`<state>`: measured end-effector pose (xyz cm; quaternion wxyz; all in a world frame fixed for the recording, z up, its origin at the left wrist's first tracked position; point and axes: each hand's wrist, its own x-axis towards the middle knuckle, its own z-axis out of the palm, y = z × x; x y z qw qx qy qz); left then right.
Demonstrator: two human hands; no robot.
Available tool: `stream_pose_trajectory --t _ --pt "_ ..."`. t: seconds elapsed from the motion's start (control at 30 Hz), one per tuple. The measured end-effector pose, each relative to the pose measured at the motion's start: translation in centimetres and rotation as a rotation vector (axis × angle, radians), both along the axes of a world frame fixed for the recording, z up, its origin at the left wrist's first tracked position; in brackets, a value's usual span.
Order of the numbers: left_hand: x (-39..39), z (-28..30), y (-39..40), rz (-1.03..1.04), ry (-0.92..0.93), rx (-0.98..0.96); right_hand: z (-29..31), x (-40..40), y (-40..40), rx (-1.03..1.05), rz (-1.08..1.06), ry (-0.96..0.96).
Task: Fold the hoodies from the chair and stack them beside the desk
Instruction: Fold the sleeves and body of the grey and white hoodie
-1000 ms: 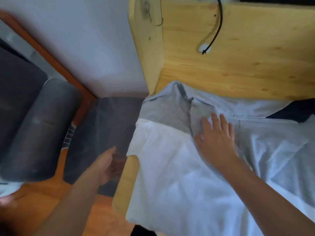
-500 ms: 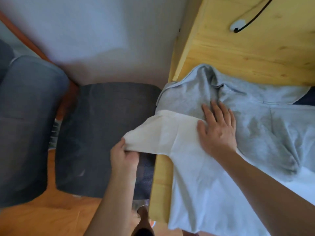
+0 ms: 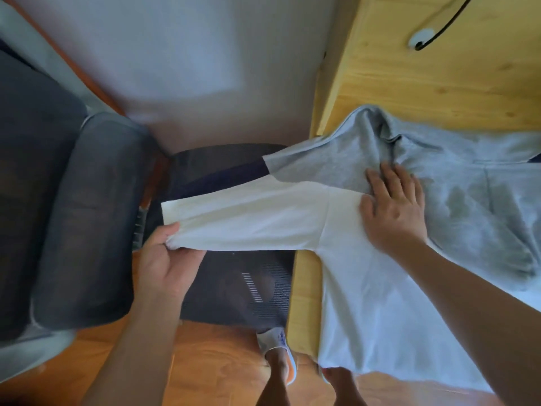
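Observation:
A grey and white hoodie (image 3: 380, 303) lies spread on the wooden desk (image 3: 439, 83), its grey hood bunched towards the back. Its white sleeve (image 3: 248, 221) stretches out to the left, level, over the dark mesh chair seat (image 3: 234, 288). My left hand (image 3: 167, 259) grips the sleeve's end, thumb on top. My right hand (image 3: 392, 209) presses flat, fingers straight, on the hoodie where the sleeve joins the body. A dark navy part of the sleeve shows behind the white one.
The chair's backrest (image 3: 87, 215) stands at the left. A white wall is behind it. A black cable (image 3: 439, 22) with a white puck lies at the desk's back. My feet stand on the wooden floor (image 3: 219, 370) below the desk edge.
My left hand took hold of the white sleeve beside the desk and drew it out straight to the left over the chair. My right hand stayed pressed on the hoodie.

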<state>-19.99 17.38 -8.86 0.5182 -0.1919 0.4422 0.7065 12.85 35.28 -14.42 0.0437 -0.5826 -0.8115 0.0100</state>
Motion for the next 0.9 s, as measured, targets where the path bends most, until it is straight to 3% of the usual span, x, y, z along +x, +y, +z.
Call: stream_pose_trajectory --t 0.1,0.17,0.23,0.3,0.33,0.4,0.47,0.53,0.6,0.7,0.9 --pt "1.4 4.2 1.2 -0.008 0.117 0.042 1.1 -0.1 1.0 -0.236 0.02 -0.089" --pt "3.3 8.2 2.5 -0.147 0.267 0.185 3.3 -0.8 2.4 -0.452 -0.037 0.028" --pt "7.0 12.7 3.6 -0.374 0.475 0.297 8.6 -0.5 2.1 -0.609 -0.223 0.553" --pt "12.4 15.5 4.6 -0.667 0.806 0.282 13.2 1.5 -0.1 -0.758 -0.38 1.239" --pt "15.4 15.9 4.9 -0.858 0.972 0.275 15.2 2.9 -1.6 -0.883 -0.428 1.489" --pt "21.0 15.7 5.0 -1.311 1.188 0.31 17.3 6.2 -4.8 -1.035 -0.546 1.7" --pt "24.0 13.4 4.5 -1.666 1.271 0.356 16.1 9.1 -7.5 -1.054 -0.788 1.644" --pt "23.9 10.7 4.7 -1.69 1.296 0.27 13.2 10.8 -9.4 -0.984 -0.966 1.401" --pt "21.8 8.1 6.4 -1.485 1.401 0.088 10.7 11.5 -10.5 -0.923 -0.98 1.184" --pt "18.6 6.7 11.6 -1.334 1.7 -0.024 9.1 11.3 -11.1 -0.804 -0.97 1.088" --pt "18.0 7.7 25.7 -1.859 2.219 0.121 8.5 12.2 -11.8 -0.718 -0.897 1.035"
